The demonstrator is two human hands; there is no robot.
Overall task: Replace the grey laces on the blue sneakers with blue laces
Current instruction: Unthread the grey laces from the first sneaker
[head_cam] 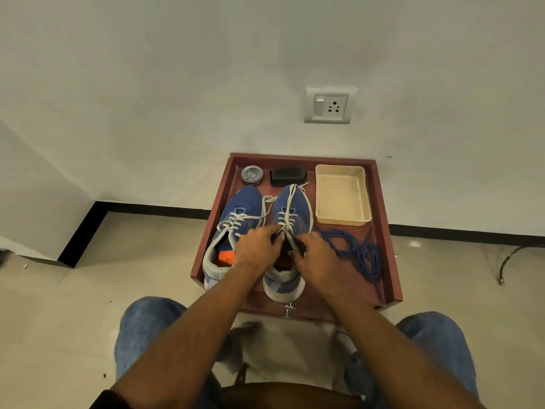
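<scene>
Two blue sneakers stand side by side, toes away from me, on a low reddish-brown table [386, 231]. The left sneaker [240, 214] and the right sneaker [295, 208] both carry grey laces [287, 215]. My left hand [256, 249] and my right hand [317, 255] meet over the right sneaker's tongue, and each pinches the grey lace near the top eyelets. A loose tangle of blue laces [358, 252] lies on the table right of my right hand.
A cream plastic tray [364, 199] sits at the table's back right. A round tin [252, 174] and a black brush [287, 176] lie behind the sneakers. A wall with a socket [328, 106] rises behind. My jeans-clad knees flank the table's front.
</scene>
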